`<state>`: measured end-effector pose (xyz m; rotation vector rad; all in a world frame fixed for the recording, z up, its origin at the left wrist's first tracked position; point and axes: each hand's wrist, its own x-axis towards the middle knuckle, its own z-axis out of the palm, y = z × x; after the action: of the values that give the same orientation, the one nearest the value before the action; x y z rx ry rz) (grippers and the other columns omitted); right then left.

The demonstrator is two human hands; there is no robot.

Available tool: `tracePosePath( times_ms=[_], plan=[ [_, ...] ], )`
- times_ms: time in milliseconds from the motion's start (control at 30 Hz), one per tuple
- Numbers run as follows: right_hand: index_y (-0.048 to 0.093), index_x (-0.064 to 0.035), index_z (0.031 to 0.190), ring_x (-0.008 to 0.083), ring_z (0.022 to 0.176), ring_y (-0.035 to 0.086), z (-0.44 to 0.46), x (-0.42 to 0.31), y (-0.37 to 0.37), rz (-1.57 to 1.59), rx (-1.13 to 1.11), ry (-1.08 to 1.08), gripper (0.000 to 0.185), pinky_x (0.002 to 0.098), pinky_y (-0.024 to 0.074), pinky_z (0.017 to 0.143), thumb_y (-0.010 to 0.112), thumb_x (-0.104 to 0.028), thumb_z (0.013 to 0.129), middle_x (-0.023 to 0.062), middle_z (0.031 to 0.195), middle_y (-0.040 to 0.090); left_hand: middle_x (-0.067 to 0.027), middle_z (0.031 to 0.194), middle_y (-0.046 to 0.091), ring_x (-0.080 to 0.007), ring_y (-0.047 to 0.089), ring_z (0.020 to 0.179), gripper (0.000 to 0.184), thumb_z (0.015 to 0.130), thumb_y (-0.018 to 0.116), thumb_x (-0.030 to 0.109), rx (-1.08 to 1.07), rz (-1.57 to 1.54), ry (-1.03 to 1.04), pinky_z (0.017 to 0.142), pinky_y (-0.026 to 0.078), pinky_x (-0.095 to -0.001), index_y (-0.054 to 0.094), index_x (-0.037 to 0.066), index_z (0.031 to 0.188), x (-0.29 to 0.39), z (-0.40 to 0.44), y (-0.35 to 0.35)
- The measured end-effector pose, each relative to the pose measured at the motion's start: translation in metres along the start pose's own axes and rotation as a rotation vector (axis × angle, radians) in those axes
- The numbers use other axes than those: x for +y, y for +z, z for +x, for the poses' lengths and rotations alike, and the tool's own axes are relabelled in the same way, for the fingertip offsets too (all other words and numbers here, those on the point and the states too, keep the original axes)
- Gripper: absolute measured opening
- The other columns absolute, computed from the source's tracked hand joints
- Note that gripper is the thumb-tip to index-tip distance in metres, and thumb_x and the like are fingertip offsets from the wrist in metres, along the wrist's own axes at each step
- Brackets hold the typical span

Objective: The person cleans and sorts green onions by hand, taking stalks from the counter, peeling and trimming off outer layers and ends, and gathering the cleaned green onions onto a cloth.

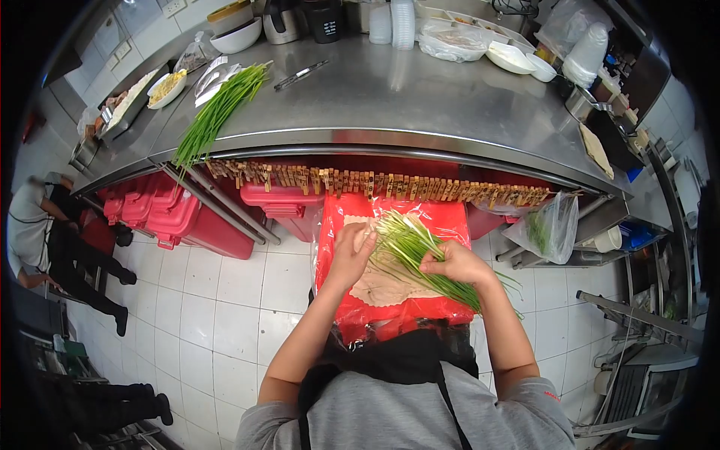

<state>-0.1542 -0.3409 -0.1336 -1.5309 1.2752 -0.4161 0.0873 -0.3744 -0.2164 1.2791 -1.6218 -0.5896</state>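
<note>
A bunch of green onions [409, 241] lies over a beige paper or cloth sheet [386, 289] on red plastic [442, 311] in front of my body. My right hand [459, 264] grips the bunch along its green stalks, thumb on top. Their pale ends point up and to the left, towards my left hand [354, 251]. The fingers of that hand are drawn together in a pinch beside the pale ends. What they hold, if anything, is too small to make out.
Another green onion bunch [221, 109] overhangs the steel counter [360, 97] near a pen [300, 75]. Wooden clothespins [367, 184] hang along its front edge. Red bins [199, 225] stand below. A clear bag [551, 229] of greens hangs at right. A person [56, 232] is at left.
</note>
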Motion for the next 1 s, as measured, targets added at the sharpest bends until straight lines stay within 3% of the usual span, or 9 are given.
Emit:
tracePosePath(
  times_ms=[100,200,400,633,733,767,867,967,1000],
  plan=[
    [0.068,-0.0033,0.084,0.0117,0.072,0.058,0.003,0.004,0.001,0.003,-0.006,-0.009,0.016,0.0288,0.0461,0.070,0.068,-0.018,0.079,0.0063,0.075,0.066,-0.0059,0.111,0.059,-0.0110,0.054,0.100,0.035,0.090,0.059,0.023,-0.525,-0.541,-0.404,0.087,0.043,-0.0255,0.055,-0.001,0.115,0.010,-0.002,-0.004],
    [0.067,-0.0038,0.086,0.0115,0.072,0.058,0.007,0.006,0.006,0.017,-0.011,-0.088,0.019,0.0295,0.0461,0.069,0.068,-0.021,0.079,0.0057,0.075,0.065,-0.0035,0.099,0.064,-0.0089,0.057,0.092,0.028,0.091,0.058,0.021,-0.613,-0.728,-0.455,0.083,0.044,-0.0233,0.060,-0.002,0.109,0.037,-0.003,-0.010],
    [0.067,-0.0043,0.085,0.0158,0.068,0.060,0.015,-0.016,0.026,-0.124,0.139,-0.079,0.023,0.0314,0.0464,0.067,0.070,-0.025,0.077,0.0095,0.073,0.065,-0.0013,0.078,0.066,-0.0064,0.056,0.080,0.021,0.091,0.057,0.018,-0.623,-0.457,-0.413,0.077,0.044,-0.0228,0.068,0.000,0.088,0.044,-0.003,-0.012],
    [0.070,-0.0038,0.082,0.0161,0.068,0.062,0.011,-0.005,0.006,-0.157,0.146,-0.094,0.016,0.0317,0.0476,0.068,0.070,-0.019,0.076,0.0113,0.072,0.066,-0.0041,0.082,0.068,-0.0077,0.057,0.080,0.027,0.092,0.054,0.019,-0.438,-0.389,-0.300,0.074,0.044,-0.0242,0.069,0.000,0.079,0.012,0.005,-0.028],
    [0.069,-0.0029,0.082,0.0147,0.068,0.062,0.000,-0.006,-0.011,-0.168,0.127,-0.040,0.015,0.0313,0.0476,0.068,0.070,-0.016,0.076,0.0106,0.072,0.067,-0.0054,0.083,0.069,-0.0098,0.060,0.084,0.030,0.092,0.054,0.019,-0.364,-0.368,-0.430,0.075,0.045,-0.0233,0.069,-0.001,0.075,0.000,0.005,-0.035],
    [0.069,-0.0024,0.082,0.0144,0.068,0.061,-0.002,-0.003,-0.015,-0.145,0.125,-0.054,0.015,0.0312,0.0476,0.067,0.070,-0.016,0.075,0.0109,0.072,0.067,-0.0127,0.106,0.065,-0.0170,0.057,0.103,0.025,0.090,0.057,0.022,-0.472,-0.350,-0.444,0.090,0.041,-0.0299,0.067,0.000,0.096,-0.010,0.007,-0.038],
    [0.069,-0.0024,0.082,0.0143,0.067,0.061,-0.004,-0.002,-0.022,-0.124,0.086,-0.061,0.015,0.0312,0.0473,0.066,0.070,-0.016,0.075,0.0112,0.072,0.067,-0.0193,0.131,0.046,-0.0250,0.043,0.123,0.044,0.085,0.062,0.024,-0.326,0.254,-0.245,0.103,0.025,-0.0422,0.054,0.002,0.123,-0.017,-0.011,-0.022],
    [0.069,-0.0029,0.081,0.0145,0.066,0.060,-0.006,-0.013,-0.017,-0.205,0.099,-0.062,0.016,0.0315,0.0470,0.066,0.070,-0.017,0.076,0.0100,0.071,0.066,-0.0214,0.136,0.038,-0.0322,0.040,0.124,0.060,0.078,0.069,0.023,-0.119,0.219,0.093,0.108,0.018,-0.0418,0.045,0.007,0.131,0.058,-0.005,-0.029],
    [0.069,-0.0033,0.081,0.0146,0.066,0.060,-0.004,-0.013,-0.015,-0.201,0.079,-0.056,0.016,0.0315,0.0469,0.066,0.070,-0.018,0.076,0.0097,0.071,0.066,-0.0199,0.131,0.043,-0.0308,0.043,0.122,0.055,0.078,0.069,0.023,-0.182,0.228,0.206,0.108,0.017,-0.0435,0.049,0.009,0.128,0.069,-0.002,-0.031]
  ],
)
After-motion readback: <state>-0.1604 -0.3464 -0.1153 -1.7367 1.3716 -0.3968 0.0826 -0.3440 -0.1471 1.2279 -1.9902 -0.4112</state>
